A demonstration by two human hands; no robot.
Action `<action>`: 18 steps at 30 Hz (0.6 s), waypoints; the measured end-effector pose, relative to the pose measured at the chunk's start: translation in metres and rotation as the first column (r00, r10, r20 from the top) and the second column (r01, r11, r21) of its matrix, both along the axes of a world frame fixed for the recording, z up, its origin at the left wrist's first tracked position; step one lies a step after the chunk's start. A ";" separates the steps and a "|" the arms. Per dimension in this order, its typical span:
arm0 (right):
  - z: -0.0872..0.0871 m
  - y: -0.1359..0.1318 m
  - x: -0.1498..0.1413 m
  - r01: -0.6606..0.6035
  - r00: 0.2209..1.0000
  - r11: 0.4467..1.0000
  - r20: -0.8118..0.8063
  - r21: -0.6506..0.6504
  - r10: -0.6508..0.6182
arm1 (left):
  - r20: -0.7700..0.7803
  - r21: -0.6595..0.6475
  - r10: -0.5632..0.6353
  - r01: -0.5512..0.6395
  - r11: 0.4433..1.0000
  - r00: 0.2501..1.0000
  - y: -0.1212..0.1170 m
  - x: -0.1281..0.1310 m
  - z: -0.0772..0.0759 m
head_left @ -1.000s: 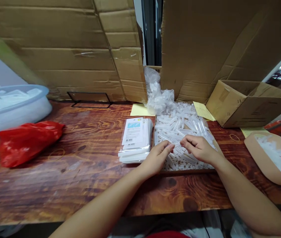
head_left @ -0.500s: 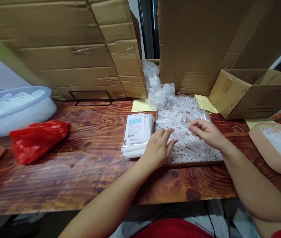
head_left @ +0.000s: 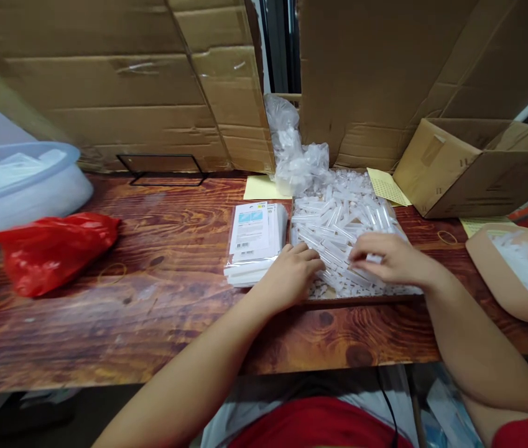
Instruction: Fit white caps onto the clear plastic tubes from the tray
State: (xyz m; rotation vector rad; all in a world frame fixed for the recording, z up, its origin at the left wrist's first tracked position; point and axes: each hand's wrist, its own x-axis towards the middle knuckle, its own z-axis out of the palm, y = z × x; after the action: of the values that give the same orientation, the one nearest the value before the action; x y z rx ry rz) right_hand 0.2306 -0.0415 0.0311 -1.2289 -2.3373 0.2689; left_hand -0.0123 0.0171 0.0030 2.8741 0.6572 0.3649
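Observation:
Many small clear plastic tubes lie heaped in a shallow cardboard tray. My right hand is over the right part of the heap, fingers curled, with a pale tube showing between finger and thumb. My left hand is at the tray's left edge, back upward, fingers bent and closed; what lies under them is hidden. Just left of the tray and beside this hand is a stack of flat clear-wrapped packets with printed white labels.
A red plastic bag and a bluish tub of white pieces stand left. To the right are a tan basin and an open cardboard box. Crumpled clear bags, yellow sheets and a black wire stand lie behind.
My right hand has lowered from above the heap into the tubes. My left hand has turned palm down and its fingers have closed in. The whole view has shifted slightly.

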 end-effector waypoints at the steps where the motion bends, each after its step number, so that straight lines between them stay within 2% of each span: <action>1: -0.001 -0.004 -0.009 -0.079 0.996 0.991 0.044 -0.105 0.084 | 0.001 0.008 0.017 -0.017 1.000 1.000 0.001 0.000 -0.001; 2: -0.003 -0.007 -0.016 -0.108 0.988 0.977 0.092 -0.183 0.127 | 0.000 0.016 0.042 -0.042 0.999 0.999 0.002 0.000 -0.001; 4: -0.010 -0.008 -0.027 -0.059 0.974 0.968 0.200 -0.243 0.110 | 0.000 0.029 0.103 -0.103 0.994 0.995 0.004 0.001 -0.003; 7: -0.017 -0.005 -0.034 0.060 0.950 0.967 0.310 -0.246 0.020 | 0.018 0.029 0.149 -0.149 0.988 0.989 0.005 0.002 -0.004; 10: -0.019 -0.002 -0.035 0.138 0.929 0.965 0.367 -0.223 -0.048 | 0.079 -0.026 0.158 -0.156 0.987 0.984 0.004 0.002 -0.005; 14: -0.023 -0.001 -0.034 0.158 0.935 0.962 0.347 -0.223 -0.073 | 0.286 -0.249 0.195 -0.123 0.961 0.938 0.000 0.003 -0.004; 18: -0.030 0.002 -0.032 0.132 0.963 0.954 0.261 -0.268 -0.060 | 0.422 -0.514 0.310 -0.057 0.856 0.852 -0.003 0.005 -0.002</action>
State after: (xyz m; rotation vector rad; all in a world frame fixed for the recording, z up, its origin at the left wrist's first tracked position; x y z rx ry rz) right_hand 0.1990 -0.0397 0.0014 -1.5933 -2.5044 0.4520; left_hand -0.0069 0.0138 0.0014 2.1142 0.7947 0.8012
